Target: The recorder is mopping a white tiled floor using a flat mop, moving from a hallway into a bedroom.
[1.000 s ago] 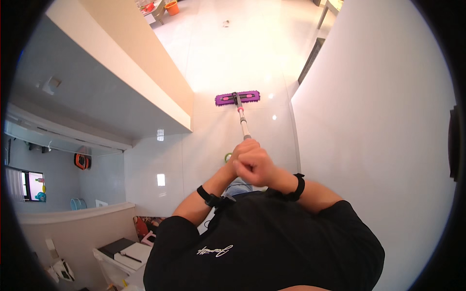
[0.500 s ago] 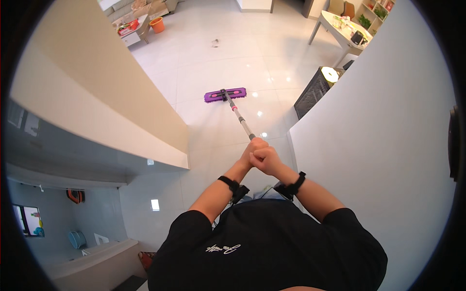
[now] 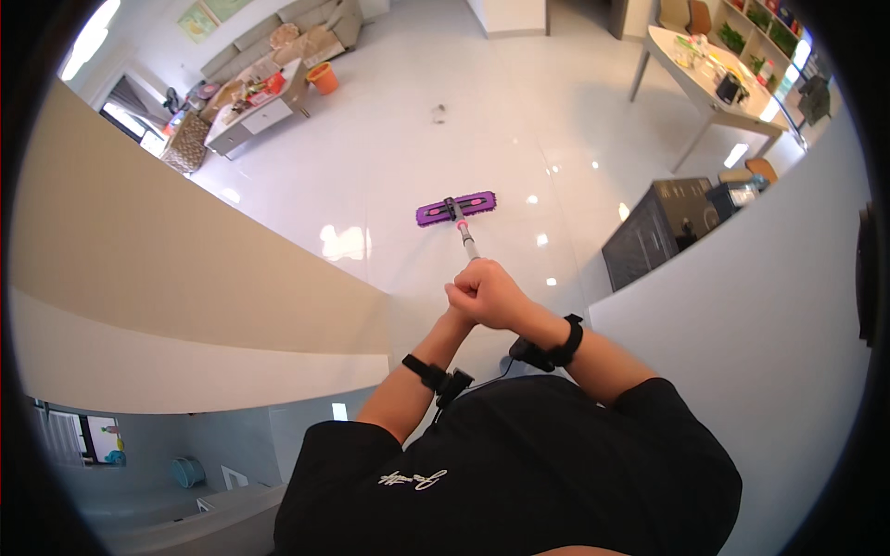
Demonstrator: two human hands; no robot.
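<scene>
A flat mop with a purple fringed head (image 3: 482,202) lies on the glossy floor ahead of me. Its grey pole (image 3: 470,245) runs back from the head to my hands, foreshortened. My right hand (image 3: 498,295) is closed around the pole in front of my chest. Behind it, my left hand (image 3: 461,313) is mostly covered, its wrist coming in from the left to the same place on the pole. The lower end of the pole is hidden by my hands and body.
Beige wall edge (image 3: 278,269) stands close on the left, white wall (image 3: 705,371) on the right. A dark cabinet (image 3: 649,232) juts past the right wall. Farther off are a long table (image 3: 691,79), a low table (image 3: 269,113), an orange bin (image 3: 323,78) and a sofa (image 3: 348,23).
I have moved forward past the wall edge, and more of the room shows. My right hand now covers most of my left, and less of the pole shows beyond my hands.
</scene>
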